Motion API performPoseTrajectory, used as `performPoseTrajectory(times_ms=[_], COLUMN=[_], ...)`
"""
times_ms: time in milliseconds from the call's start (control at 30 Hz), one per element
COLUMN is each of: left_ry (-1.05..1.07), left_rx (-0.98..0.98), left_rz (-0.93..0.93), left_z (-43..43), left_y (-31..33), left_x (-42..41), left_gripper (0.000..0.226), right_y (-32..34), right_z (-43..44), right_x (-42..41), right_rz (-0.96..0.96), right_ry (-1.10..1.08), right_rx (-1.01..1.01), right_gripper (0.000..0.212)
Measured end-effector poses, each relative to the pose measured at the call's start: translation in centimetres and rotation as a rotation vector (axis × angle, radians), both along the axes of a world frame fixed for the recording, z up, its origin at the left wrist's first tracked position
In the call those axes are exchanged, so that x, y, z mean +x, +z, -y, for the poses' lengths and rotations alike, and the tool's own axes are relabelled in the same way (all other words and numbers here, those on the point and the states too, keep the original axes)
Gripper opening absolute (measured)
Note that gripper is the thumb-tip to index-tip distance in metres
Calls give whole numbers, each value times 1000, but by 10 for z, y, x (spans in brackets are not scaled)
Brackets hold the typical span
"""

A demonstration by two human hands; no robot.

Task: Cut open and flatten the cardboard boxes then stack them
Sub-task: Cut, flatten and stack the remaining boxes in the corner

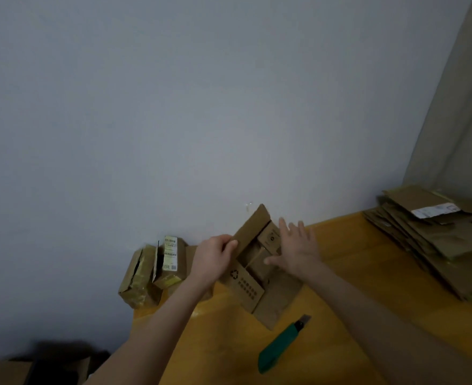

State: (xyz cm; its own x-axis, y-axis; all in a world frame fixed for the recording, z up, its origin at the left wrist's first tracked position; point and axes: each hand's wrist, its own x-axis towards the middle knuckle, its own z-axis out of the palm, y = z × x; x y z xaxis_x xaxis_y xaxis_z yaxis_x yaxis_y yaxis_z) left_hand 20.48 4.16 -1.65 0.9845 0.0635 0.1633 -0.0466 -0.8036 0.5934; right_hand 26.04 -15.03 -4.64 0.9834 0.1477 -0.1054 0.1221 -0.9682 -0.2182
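The left hand pinches the raised flap of the open cardboard box, fingertips hidden behind the card. The right hand, fingers spread, covers part of the dim inside. The box sits mid-table, green knife nearer, flattened stack far right, its label unreadable

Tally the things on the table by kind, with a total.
Opened box: 1
Taped boxes, plainly visible: 2 (another may sit behind them)
Stack of flattened cardboard: 1
Green utility knife: 1
Total: 5
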Motion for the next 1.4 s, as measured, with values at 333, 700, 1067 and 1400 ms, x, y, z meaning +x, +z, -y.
performPoseTrajectory(times_ms=[333,700,1067,1400], left_ry=[-16,400,241,106], left_rx=[-41,-303,-448,-1067], left_rz=[-1,-325,-268,-392], left_z=[-33,-29,-46,-74], left_y=[22,-34,-37,-22], left_x=[13,0,4,-12], left_gripper=[20,92,45,31], right_y=[18,15,-8,-38], right_z=[21,0,19,64], right_x=[-9,-29,-31,-28], right_rz=[-72,132,-130,-788], right_ry=[-66,-86,-268,-454], right_rx=[851,898,1183,1691], right_gripper=[34,36,30,69])
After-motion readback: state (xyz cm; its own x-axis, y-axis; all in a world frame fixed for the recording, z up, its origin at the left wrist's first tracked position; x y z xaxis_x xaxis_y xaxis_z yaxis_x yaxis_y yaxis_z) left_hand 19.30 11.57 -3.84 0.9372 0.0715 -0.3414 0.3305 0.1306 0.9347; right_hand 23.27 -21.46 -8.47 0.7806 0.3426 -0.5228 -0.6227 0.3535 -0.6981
